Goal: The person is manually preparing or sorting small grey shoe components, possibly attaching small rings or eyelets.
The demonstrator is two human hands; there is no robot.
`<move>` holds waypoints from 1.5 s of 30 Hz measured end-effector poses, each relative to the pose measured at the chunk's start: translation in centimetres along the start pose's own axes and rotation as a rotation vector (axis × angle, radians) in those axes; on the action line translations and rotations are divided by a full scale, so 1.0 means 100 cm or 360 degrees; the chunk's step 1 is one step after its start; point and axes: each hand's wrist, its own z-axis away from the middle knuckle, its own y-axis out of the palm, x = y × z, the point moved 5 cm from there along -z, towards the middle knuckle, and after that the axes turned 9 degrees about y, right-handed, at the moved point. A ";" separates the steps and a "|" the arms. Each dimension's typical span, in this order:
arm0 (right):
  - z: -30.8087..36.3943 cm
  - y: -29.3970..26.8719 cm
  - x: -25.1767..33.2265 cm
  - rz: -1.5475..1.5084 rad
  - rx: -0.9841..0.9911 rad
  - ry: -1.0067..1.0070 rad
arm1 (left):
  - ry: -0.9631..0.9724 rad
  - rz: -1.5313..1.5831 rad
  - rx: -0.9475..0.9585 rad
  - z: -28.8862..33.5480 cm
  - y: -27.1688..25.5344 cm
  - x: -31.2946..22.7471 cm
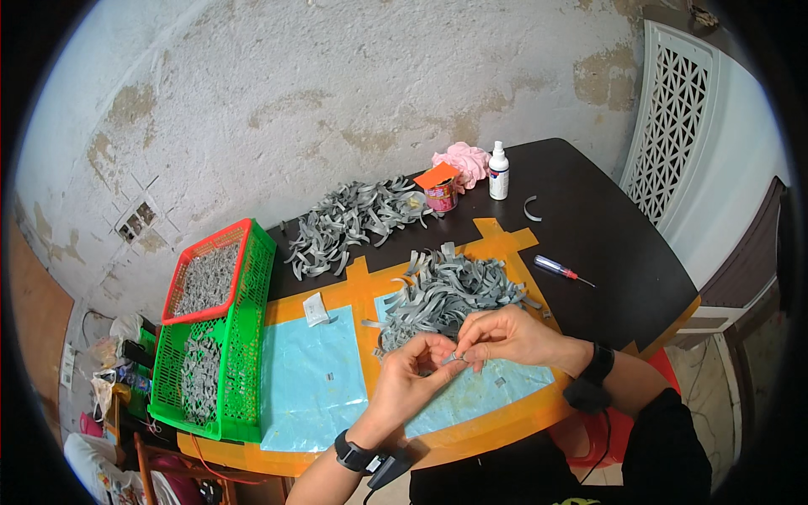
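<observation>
At the left of the dark desk (589, 198) stands a green basket (241, 396), then a pile of grey strips (454, 290). Beside this pile, the left hand (412, 370) and right hand (505, 337) each have the grip pinched on one small grey piece (451, 358), perhaps a strip.

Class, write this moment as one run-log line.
left hand: pinching small grey piece | right hand: pinching same piece | beyond: grey strip pile | left: red basket, green basket | right: screwdriver
</observation>
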 end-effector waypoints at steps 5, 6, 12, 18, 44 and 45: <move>0.005 -0.002 0.005 -0.0074 -0.0115 0.0233 | -0.0049 -0.0226 0.0126 0.000 0.000 -0.005; 0.005 -0.003 0.005 -0.0089 -0.0115 0.0269 | -0.0050 -0.0228 0.0129 0.000 0.000 -0.004; 0.004 -0.002 0.002 -0.0196 -0.0092 0.0302 | -0.0044 -0.0062 0.0084 0.000 0.002 -0.004; 0.004 0.000 -0.001 -0.0304 -0.0037 0.0330 | 0.0032 -0.0069 0.0171 -0.001 0.001 -0.002; 0.003 -0.003 -0.007 -0.0345 -0.0208 0.0312 | -0.0046 0.0250 -0.0133 -0.002 0.004 0.009; 0.003 -0.002 -0.006 -0.0342 -0.0219 0.0311 | -0.0046 0.0251 -0.0135 -0.002 0.004 0.008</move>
